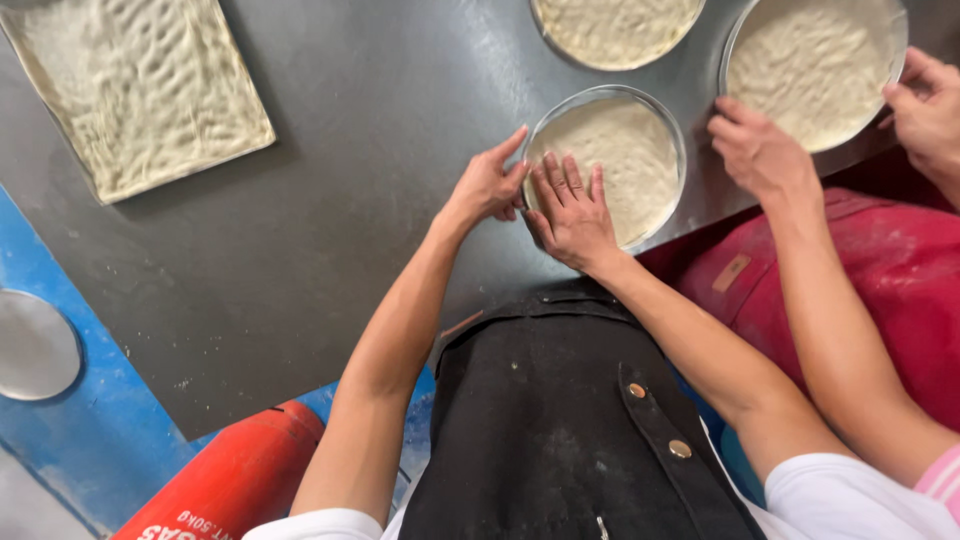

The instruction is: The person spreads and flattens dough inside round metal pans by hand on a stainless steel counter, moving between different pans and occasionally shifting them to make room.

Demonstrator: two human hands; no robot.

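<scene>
Your round pan of dough (607, 160) sits on the dark metal table (330, 200) right in front of you, just past your black apron (560, 420), w/ its near-left edge under your hands. Your right hand (573, 213) lies flat & open on the dough itself, palm down, fingers spread and pointing away from you toward the pan's middle, so it's the hand actually on the thing. Your left hand (490, 185) is open too, not gripping anything; its fingers curl loosely against the pan's left rim, touching from outside. So the pan lies ahead and slightly to the right of both hands, the bulk of untouched dough on the far-right side. The pan's round, so no long axis to speak of; what matters is that the far rim is a reach away, while the near rim is under your palm. Beside you on the right, a co-worker in a red apron (900, 270) has a hand (760, 150) on the rim of another round pan of dough (812, 65), apart from yours but close. A 3rd round pan (615, 30) sits beyond, and a rectangular tray of dimpled dough (140, 90) lies well off to the far left. A red gas cylinder (235, 480) stands on the floor by your left elbow.
</scene>
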